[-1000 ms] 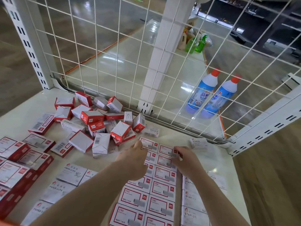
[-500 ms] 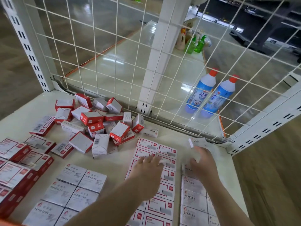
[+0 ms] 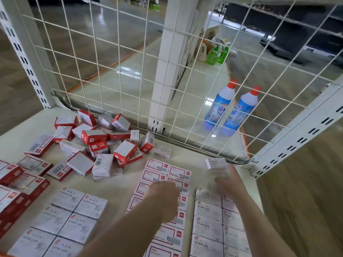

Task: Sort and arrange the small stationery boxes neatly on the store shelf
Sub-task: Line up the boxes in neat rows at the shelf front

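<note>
At the far left, the red-sided boxes [image 3: 20, 184] lie stacked in loose rows, and just right of them the paper clips boxes [image 3: 63, 217] sit in a tidy 2-wide block; neither group has shifted over the last second. Behind them, the jumbled pile of red-and-white boxes [image 3: 100, 143] near the wire mesh back [image 3: 118, 58] is also as it was, so the bulk of the sorting is still to do.

The left hand [image 3: 163, 197] has drawn back from the far end of the red-framed box column [image 3: 163, 182] and now hovers over its middle, fingers loosely curled downward and holding nothing that shows. That pair of rows looks squared up, which suggests the straightening there is finished.

The right hand [image 3: 232, 184] has swung rightward off that column toward the staples boxes [image 3: 209, 225]. It is motion-blurred; its fingers look extended forward, reaching toward the loose staples box [image 3: 216, 163] that stands apart on the shelf [image 3: 194, 158] just beyond the column's far end. Whether they touch it I cannot tell. Judging by the reach, that stray box joins the staples rows next.
</note>
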A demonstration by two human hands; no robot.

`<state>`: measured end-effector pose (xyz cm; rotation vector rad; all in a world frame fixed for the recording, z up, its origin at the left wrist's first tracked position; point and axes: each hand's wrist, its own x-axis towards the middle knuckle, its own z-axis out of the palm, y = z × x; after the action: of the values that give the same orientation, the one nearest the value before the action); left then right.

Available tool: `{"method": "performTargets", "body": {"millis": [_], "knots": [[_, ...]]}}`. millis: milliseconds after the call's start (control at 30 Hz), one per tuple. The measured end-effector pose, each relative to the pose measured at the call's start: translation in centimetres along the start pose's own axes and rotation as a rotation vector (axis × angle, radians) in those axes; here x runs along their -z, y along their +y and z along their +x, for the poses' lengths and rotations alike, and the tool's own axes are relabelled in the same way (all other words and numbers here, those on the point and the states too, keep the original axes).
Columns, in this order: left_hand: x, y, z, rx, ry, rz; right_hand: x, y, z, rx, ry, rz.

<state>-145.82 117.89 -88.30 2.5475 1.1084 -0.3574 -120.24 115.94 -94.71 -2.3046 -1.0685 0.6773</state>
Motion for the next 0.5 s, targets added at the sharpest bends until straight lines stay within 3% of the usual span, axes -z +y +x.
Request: {"method": "performTargets", "body": {"millis": [233, 367, 500], "knots": [[-0.5, 0.2, 0.3, 0.056, 0.018, -0.112, 1.4, -4.8, -4.7, -0.048, 0.120, 0.038], [-0.4, 0.3, 0.4, 0.066, 0.038, -0.133, 1.1, -4.5, -3.6, -0.023, 0.053, -0.028], [-0.3, 0.2, 0.1, 0.049, 0.035, -0.119, 0.4, -4.6, -2.9, -0.017, 0.092, -0.106]]}}
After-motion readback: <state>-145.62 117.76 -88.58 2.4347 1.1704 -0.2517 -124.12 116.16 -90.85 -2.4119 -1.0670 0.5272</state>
